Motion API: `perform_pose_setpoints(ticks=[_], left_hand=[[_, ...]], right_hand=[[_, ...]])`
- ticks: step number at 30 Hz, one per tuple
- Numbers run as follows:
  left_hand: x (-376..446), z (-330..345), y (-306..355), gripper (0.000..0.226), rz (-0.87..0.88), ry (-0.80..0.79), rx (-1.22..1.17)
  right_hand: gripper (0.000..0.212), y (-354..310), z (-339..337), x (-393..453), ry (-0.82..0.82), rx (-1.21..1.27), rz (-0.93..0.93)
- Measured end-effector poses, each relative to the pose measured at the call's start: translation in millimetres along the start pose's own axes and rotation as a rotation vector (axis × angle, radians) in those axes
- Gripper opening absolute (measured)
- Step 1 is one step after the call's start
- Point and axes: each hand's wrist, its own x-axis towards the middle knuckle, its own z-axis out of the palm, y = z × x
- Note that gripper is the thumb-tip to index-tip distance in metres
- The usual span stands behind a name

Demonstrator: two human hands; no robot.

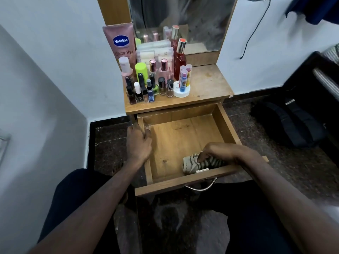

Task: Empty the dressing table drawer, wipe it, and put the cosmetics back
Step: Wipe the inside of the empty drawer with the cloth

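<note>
Illumination is dim, cool and diffuse. The drawer [183, 136] interior holds soft shadow along its left wall. The mirror [183, 21] appears hazy and smeared. Wide-angle distortion bends the walls at frame edges. The lower foreground is dark and blurred.

Drawer [185, 143] pulled out below the worktop [209, 85], cosmetics [152, 77] crowded on the worktop's left half before the mirror [201, 22], cloth [201, 163] in the drawer's front right corner under the right hand [216, 153], left hand [138, 142] on the drawer's left wall.
</note>
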Motion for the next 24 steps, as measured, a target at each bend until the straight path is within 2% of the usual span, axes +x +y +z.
perform_pose_setpoints(ticks=[3,6,9,11,13,15,16,17,19,20,21,22,24], left_hand=[[0.2,0.6,-2.0,0.017,0.0,0.004,0.001],[-2.3,-3.0,1.5,0.015,0.011,0.003,-0.01],[-11.4,-7.9,8.2,0.032,-0.057,0.066,0.079],[-19.1,-12.0,16.5,0.029,-0.022,0.193,0.169],[-26.4,-15.0,29.8,0.023,0.173,0.198,0.139],[-32.9,-13.7,42.9,0.035,0.357,0.004,-0.053],[-36.9,-13.3,52.0,0.047,0.369,-0.158,-0.18],[-40.4,-13.1,60.1,0.064,0.316,-0.337,-0.312],[-42.9,-12.0,72.1,0.09,0.082,-0.653,-0.561],[-40.2,-10.0,71.3,0.09,-0.022,-0.761,-0.628],[-36.8,-8.3,70.5,0.079,-0.093,-0.838,-0.645],[-33.2,-6.6,69.8,0.063,-0.142,-0.857,-0.604],[-27.3,-1.8,64.8,0.035,-0.183,-0.774,-0.475]], right_hand=[[0.045,6.4,-9.9,-13.4,0.145,-0.139,0.083],[0.041,0.6,-8.1,-24.4,0.242,-0.396,0.145],[0.046,-14.5,-3.8,-30.6,0.3,-0.636,0.204],[0.045,-16.2,-11.1,-33.6,0.297,-0.563,0.152],[0.046,-16.0,-19.8,-37.4,0.38,-0.36,0.03],[0.043,-18.6,-21.3,-37.5,0.468,-0.063,-0.132],[0.039,-21.9,-19.9,-36.5,0.44,0.132,-0.211],[0.033,-26.0,-16.0,-34.7,0.36,0.339,-0.268],[0.029,-31.4,-7.6,-30.4,0.219,0.636,-0.364],[0.03,-30.8,-3.2,-26.4,0.226,0.678,-0.413],[0.03,-28.9,0.9,-23.6,0.289,0.667,-0.456],[0.031,-24.6,2.7,-21.7,0.408,0.61,-0.479],[0.033,-11.1,-0.6,-22.9,0.75,0.399,-0.435]])
